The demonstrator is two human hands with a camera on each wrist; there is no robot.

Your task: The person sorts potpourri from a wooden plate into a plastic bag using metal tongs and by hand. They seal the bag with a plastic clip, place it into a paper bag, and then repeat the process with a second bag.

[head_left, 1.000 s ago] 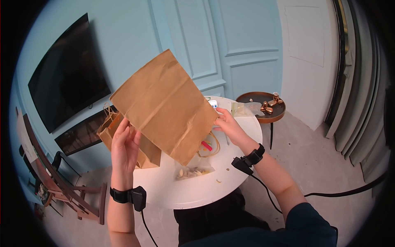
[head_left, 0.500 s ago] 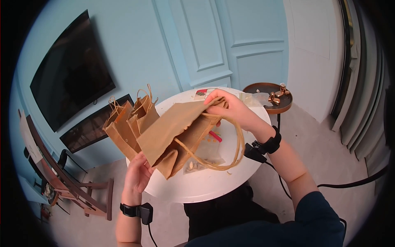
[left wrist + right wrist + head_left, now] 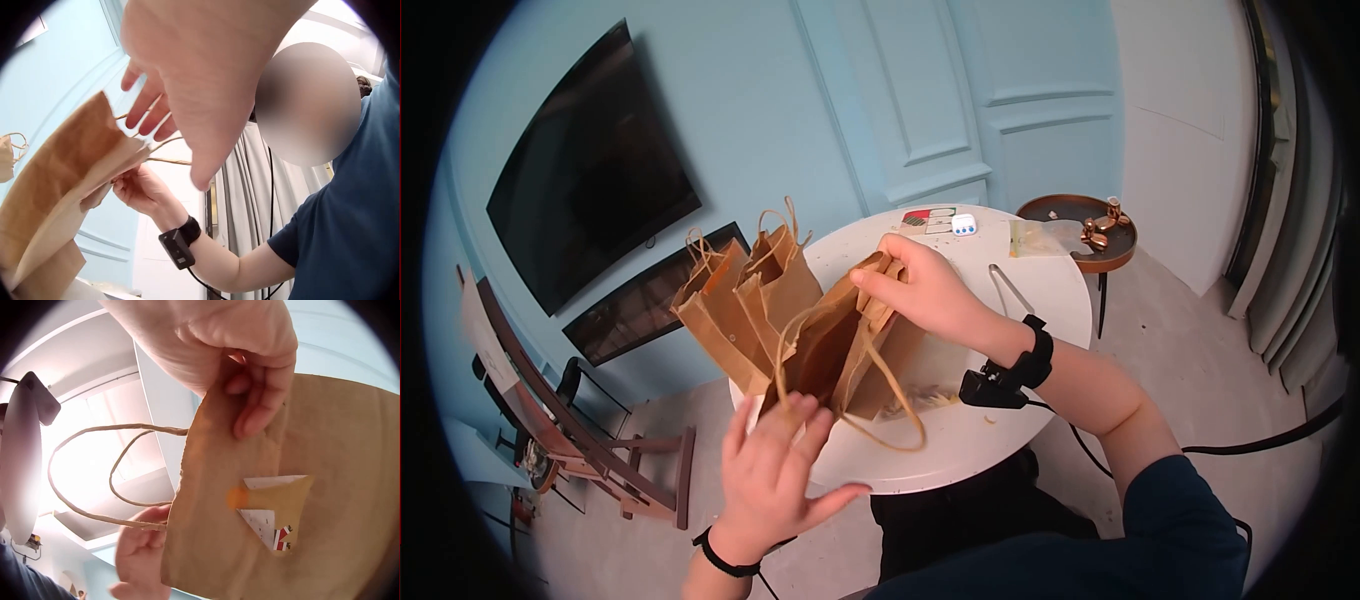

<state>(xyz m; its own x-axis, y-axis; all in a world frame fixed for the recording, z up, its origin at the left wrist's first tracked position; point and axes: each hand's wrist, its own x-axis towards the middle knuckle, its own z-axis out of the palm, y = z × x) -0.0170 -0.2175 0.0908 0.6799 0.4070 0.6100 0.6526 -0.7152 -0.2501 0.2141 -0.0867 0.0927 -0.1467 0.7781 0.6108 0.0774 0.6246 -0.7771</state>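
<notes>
A brown paper bag [image 3: 855,325] with twisted handles is held over the round table, its mouth facing the person. My right hand [image 3: 930,290] pinches the far top corner of the bag; in the right wrist view the right hand [image 3: 250,356] grips the bag's edge above a sticker [image 3: 281,512]. My left hand [image 3: 775,475] is at the near edge of the mouth, fingers spread and extended. In the left wrist view the left hand [image 3: 194,69] has straight fingers near the handles; contact cannot be told.
Two other paper bags [image 3: 715,310] [image 3: 780,280] stand at the table's left. On the white table [image 3: 920,465] are a clear bag of small pieces [image 3: 930,398], tongs [image 3: 1012,290], a white timer-like device [image 3: 964,224], a card and a plastic packet [image 3: 1040,238]. Behind right is a side table [image 3: 1105,258].
The bag has turned from its flat side to show its open mouth. My left hand has let go of its lower edge and spread its fingers; my right hand still holds the bag.
</notes>
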